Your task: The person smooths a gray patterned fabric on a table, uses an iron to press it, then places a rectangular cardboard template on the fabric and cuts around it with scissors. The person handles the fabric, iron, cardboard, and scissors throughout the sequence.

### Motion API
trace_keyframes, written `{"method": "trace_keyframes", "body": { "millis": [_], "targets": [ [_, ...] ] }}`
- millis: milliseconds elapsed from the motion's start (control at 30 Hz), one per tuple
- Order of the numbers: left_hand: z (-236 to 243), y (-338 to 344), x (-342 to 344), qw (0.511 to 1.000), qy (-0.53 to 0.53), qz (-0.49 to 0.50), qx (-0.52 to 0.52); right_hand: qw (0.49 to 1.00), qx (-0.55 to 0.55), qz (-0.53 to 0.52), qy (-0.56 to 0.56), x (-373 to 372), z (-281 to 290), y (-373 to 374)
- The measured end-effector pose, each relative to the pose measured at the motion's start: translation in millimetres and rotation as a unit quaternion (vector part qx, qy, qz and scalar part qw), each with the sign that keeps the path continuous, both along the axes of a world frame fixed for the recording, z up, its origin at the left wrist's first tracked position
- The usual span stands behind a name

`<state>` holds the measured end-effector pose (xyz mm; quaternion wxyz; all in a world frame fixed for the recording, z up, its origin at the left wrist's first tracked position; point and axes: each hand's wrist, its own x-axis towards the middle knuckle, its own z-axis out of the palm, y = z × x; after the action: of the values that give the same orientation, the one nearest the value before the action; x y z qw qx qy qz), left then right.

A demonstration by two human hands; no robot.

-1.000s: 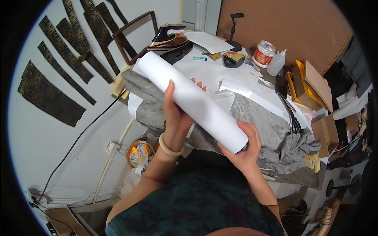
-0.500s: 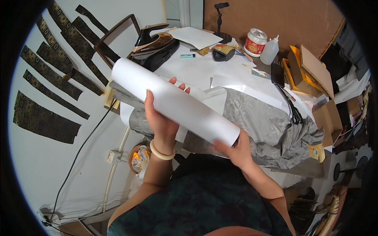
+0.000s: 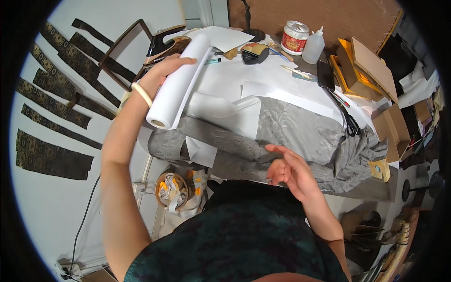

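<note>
My left hand (image 3: 167,67) is wrapped on a thick white paper roll (image 3: 181,91) at the left side of the table, its near end toward me. My right hand (image 3: 289,169) holds nothing; its fingers are apart and partly bent, over rumpled grey patterned fabric (image 3: 300,127) along the front of the table. White paper sheets (image 3: 211,77) lie behind the fabric. Just beyond my left hand stands a black-and-gold iron (image 3: 164,42), partly hidden by the roll.
Dark patterned strips (image 3: 51,157) are on the left wall. At the back are a jar (image 3: 295,37), squeeze bottle (image 3: 314,47) and black stand (image 3: 248,14). Right: cardboard boxes (image 3: 369,61), phone (image 3: 325,75), scissors (image 3: 352,124). Below the table's front-left sits a basket (image 3: 159,190).
The roll has swung round and shifted up and left in my left hand, uncovering the fabric. My right hand has let go of it and opened.
</note>
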<state>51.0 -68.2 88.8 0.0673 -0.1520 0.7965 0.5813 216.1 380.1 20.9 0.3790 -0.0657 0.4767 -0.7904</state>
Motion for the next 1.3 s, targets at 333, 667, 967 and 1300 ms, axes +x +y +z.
{"method": "trace_keyframes", "body": {
  "millis": [333,667,967,1300],
  "targets": [
    [-38,0,-93,0.966,-0.037,-0.062,-0.248,0.983,0.046,-0.161,0.07,23,-11,54],
    [-104,-61,-141,0.879,0.007,-0.188,-0.438,0.693,0.48,-0.152,0.515,7,-1,106],
    [-52,90,-2,0.778,0.363,-0.264,-0.439,0.631,0.521,-0.077,0.569,-14,-36,132],
    [-82,104,104,0.807,0.318,-0.258,-0.425,0.559,0.514,-0.164,0.629,-127,49,132]
  ]
}}
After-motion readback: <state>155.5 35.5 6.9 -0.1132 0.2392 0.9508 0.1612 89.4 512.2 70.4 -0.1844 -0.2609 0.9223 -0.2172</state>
